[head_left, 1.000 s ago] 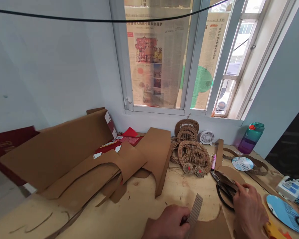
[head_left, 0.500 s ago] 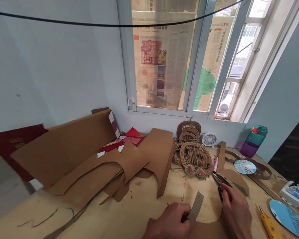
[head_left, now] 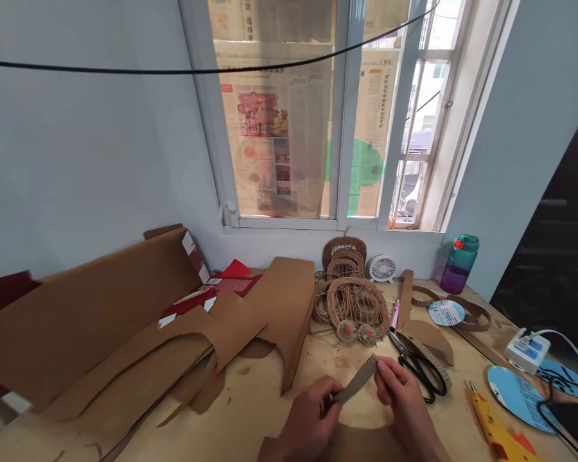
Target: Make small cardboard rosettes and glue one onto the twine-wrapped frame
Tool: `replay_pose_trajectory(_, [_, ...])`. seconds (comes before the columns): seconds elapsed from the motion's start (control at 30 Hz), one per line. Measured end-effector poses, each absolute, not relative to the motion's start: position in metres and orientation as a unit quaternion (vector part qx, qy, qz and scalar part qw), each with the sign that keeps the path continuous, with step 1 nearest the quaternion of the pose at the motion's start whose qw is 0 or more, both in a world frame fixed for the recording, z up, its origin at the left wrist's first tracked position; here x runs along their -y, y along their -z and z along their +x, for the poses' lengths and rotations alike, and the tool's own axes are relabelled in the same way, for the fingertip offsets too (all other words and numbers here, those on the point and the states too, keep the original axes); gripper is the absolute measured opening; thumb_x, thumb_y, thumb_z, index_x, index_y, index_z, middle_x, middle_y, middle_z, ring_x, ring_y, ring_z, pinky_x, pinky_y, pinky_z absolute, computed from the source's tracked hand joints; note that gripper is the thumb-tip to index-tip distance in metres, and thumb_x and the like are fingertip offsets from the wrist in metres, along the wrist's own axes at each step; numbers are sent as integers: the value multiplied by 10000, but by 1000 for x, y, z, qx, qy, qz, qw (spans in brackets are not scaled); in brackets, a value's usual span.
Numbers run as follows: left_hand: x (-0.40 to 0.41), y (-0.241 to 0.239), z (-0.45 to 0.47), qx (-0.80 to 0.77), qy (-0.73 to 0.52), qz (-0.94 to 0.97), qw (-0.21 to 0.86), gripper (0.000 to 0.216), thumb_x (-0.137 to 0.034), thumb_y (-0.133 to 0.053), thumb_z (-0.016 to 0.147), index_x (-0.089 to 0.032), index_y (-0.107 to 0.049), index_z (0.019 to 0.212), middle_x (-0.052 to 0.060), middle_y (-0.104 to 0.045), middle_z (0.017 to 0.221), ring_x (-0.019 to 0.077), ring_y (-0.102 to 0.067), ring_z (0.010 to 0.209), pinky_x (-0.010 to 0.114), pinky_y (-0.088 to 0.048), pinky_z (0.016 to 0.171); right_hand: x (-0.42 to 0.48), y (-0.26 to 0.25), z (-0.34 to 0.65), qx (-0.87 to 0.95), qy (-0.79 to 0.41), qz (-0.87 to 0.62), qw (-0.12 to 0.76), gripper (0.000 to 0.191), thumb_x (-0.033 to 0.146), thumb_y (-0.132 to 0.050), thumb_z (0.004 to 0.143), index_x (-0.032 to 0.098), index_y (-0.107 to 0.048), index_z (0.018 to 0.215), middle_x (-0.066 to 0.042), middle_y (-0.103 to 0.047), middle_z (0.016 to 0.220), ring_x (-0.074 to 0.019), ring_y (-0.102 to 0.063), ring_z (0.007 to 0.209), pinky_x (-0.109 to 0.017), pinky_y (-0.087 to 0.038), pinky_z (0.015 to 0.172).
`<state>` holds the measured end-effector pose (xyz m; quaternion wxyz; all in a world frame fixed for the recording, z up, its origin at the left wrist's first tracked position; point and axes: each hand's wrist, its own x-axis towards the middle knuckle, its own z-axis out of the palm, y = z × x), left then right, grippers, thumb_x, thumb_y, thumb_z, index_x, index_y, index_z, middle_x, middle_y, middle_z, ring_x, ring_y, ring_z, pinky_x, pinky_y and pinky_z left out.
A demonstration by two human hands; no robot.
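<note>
My left hand [head_left: 313, 410] is closed around one end of a short corrugated cardboard strip [head_left: 359, 382]; the part inside the fist is hidden. The strip slants up to the right, its far end pinched between the thumb and fingers of my right hand [head_left: 399, 394]. Just right of that hand, black-handled scissors [head_left: 417, 367] lie on the table, apart from my fingers. Another corrugated strip [head_left: 428, 353] is beside their handles. Below both hands a brown cardboard piece [head_left: 363, 443] shows at the bottom edge.
Large cut cardboard pieces [head_left: 250, 321] cover the left side. Coiled twine shapes [head_left: 359, 305] stand near the wall, with a small fan [head_left: 381, 268] and a bottle [head_left: 460, 263]. To the right lie a yellow glue gun [head_left: 496, 427], blue discs [head_left: 517, 394] and a power strip [head_left: 527, 350].
My right hand has left the scissors on the table and moved left to pinch the strip's free end. My left hand keeps its hold. The view has turned to the right.
</note>
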<state>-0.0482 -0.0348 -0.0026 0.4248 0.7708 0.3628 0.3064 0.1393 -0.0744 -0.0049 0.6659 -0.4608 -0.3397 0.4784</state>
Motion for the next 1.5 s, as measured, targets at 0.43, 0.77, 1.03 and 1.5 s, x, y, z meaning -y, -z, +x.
replay_pose_trajectory(0.43, [39,-4,-38,-480,-516,683,194,274,-280,-497,791,-216,-611,1033,15,-637,782,161,-560,589,251,-467,566,72,8,141,301,-505,-354,728,334,405,-818,564,171,-732,788,-30,-654,666,-77,-441,447,-220,-333,432])
replay_pose_trajectory(0.77, [37,-9,-26,-446,-493,723,189,534,-163,-483,812,-231,-415,1337,56,-638,998,157,-601,700,253,-499,620,74,13,153,330,-479,-392,713,284,409,-792,604,217,-738,806,-5,-641,656,-126,-520,580,-235,-417,528])
replay_pose_trajectory(1.03, [45,8,-12,-289,-513,750,301,304,-112,-515,795,-228,-598,1063,21,-697,848,146,-635,697,218,-499,619,76,11,134,439,-429,-492,618,251,412,-757,645,196,-718,767,-13,-656,697,-156,-561,605,-251,-460,572])
replay_pose_trajectory(1.5, [53,6,-21,-289,-521,721,354,187,-106,-569,793,-214,-636,929,28,-674,796,160,-627,719,242,-507,686,83,12,126,500,-397,-527,561,179,394,-657,763,218,-641,784,-16,-616,792,-176,-595,760,-240,-479,686])
